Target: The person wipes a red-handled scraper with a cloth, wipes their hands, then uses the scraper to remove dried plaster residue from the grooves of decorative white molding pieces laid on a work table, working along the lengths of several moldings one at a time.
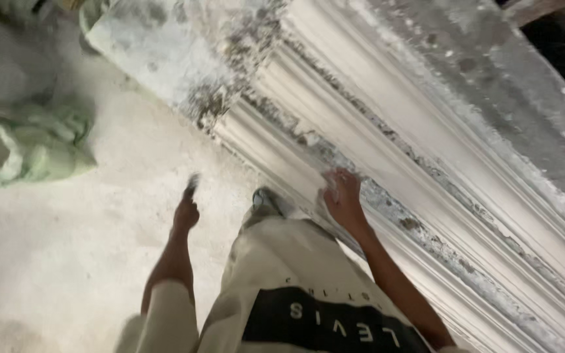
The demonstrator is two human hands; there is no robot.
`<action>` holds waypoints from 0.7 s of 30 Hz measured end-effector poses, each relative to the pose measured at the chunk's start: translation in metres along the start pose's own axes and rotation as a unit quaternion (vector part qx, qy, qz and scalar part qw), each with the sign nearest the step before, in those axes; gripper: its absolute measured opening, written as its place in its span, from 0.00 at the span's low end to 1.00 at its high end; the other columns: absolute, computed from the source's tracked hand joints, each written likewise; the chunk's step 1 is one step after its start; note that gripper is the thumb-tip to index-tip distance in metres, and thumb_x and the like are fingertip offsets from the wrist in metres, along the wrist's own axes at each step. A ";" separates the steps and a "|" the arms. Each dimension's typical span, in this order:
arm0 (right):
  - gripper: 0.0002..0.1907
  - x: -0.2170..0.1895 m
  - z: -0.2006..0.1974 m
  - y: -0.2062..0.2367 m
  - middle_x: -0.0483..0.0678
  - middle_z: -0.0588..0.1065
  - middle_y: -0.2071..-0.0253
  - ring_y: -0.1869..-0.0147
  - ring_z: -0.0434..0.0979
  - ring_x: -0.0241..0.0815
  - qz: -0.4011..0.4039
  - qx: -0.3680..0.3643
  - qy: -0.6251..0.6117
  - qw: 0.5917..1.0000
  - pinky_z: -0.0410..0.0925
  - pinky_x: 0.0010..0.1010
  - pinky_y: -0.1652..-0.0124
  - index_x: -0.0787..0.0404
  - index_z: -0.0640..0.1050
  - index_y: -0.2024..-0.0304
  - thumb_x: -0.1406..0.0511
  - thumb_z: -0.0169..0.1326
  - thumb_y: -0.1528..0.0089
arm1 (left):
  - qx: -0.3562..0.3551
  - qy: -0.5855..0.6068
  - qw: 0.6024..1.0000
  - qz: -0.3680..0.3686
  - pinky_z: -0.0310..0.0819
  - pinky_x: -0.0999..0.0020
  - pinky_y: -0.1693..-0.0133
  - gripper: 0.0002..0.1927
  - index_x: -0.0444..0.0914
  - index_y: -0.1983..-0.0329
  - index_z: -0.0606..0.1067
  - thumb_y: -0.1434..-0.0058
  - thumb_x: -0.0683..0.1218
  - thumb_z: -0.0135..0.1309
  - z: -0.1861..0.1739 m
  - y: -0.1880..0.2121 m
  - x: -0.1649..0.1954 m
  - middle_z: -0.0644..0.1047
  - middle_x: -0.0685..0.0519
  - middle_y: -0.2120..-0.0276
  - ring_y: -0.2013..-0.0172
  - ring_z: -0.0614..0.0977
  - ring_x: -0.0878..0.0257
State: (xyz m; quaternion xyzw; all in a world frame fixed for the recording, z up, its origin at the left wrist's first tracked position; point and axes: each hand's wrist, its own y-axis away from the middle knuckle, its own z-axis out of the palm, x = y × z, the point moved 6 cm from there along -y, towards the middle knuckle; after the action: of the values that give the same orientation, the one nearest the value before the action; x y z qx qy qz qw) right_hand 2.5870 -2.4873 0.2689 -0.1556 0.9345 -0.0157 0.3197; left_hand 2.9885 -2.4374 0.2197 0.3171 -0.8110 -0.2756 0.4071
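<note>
Plaster moulding [426, 163], long, white and ribbed with parallel grooves, is seen running diagonally from the upper middle of the view down to the lower right corner. Its surface is caked with grey, crumbly residue along several grooves and on the flat band above them. The right hand [343, 196] is pressed against the lower ribs of the moulding, with the fingers bent over a small pale lump or wad; what exactly is gripped cannot be told because of blur. The left hand [186, 210] is held away from the moulding, out over the dusty white floor [67, 261], with the fingers drawn together around something small and dark that sticks up above the knuckles; the object is too blurred to be named. A light-coloured shirt with a dark panel [295, 307] is seen between the two arms, and a shoe [266, 201] is visible just beyond it. Crumpled pale green sacks [34, 147] lie on the floor at the left edge, well apart from both hands.
</note>
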 end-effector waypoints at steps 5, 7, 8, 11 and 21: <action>0.24 -0.004 -0.016 0.033 0.60 0.68 0.36 0.30 0.62 0.61 0.016 0.040 -0.006 0.999 0.55 0.53 0.34 0.62 0.72 0.37 0.67 0.56 0.36 | 0.021 0.444 0.885 0.140 0.65 0.70 0.76 0.15 0.45 0.41 0.60 0.30 0.44 0.41 0.002 0.011 0.026 0.69 0.58 0.59 0.67 0.73 0.64; 0.24 -0.013 -0.020 0.040 0.62 0.67 0.35 0.30 0.62 0.63 0.008 0.054 0.003 0.998 0.56 0.54 0.34 0.62 0.72 0.37 0.66 0.56 0.36 | 0.046 0.417 0.889 0.185 0.64 0.72 0.80 0.11 0.42 0.44 0.61 0.27 0.46 0.41 -0.015 0.005 0.050 0.68 0.58 0.65 0.73 0.71 0.68; 0.23 -0.017 -0.020 0.043 0.62 0.67 0.35 0.30 0.62 0.64 0.010 0.058 0.000 0.998 0.56 0.54 0.34 0.62 0.72 0.37 0.66 0.56 0.36 | 0.054 0.402 0.892 0.199 0.64 0.72 0.80 0.11 0.42 0.44 0.61 0.25 0.49 0.41 -0.021 0.006 0.061 0.66 0.55 0.69 0.76 0.70 0.68; 0.23 -0.030 -0.019 0.046 0.61 0.67 0.34 0.29 0.62 0.62 -0.002 0.079 0.011 0.997 0.55 0.54 0.32 0.60 0.73 0.38 0.64 0.55 0.36 | 0.065 0.364 0.905 0.210 0.64 0.72 0.81 0.14 0.42 0.47 0.64 0.23 0.56 0.38 -0.031 0.013 0.075 0.67 0.55 0.73 0.79 0.69 0.69; 0.32 -0.055 -0.002 0.127 0.66 0.55 0.25 0.22 0.47 0.72 0.162 0.112 0.156 0.968 0.44 0.71 0.33 0.56 0.65 0.29 0.57 0.54 0.35 | 0.051 0.354 0.916 0.180 0.57 0.70 0.87 0.24 0.40 0.66 0.67 0.26 0.64 0.43 -0.056 0.020 0.100 0.66 0.57 0.78 0.86 0.70 0.69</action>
State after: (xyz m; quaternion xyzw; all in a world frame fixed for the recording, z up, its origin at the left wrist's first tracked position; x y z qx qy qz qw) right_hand 2.5916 -2.3501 0.2870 0.0393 0.9778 -0.0925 0.1837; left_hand 2.9824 -2.5090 0.3118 0.2630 -0.6700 -0.0259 0.6938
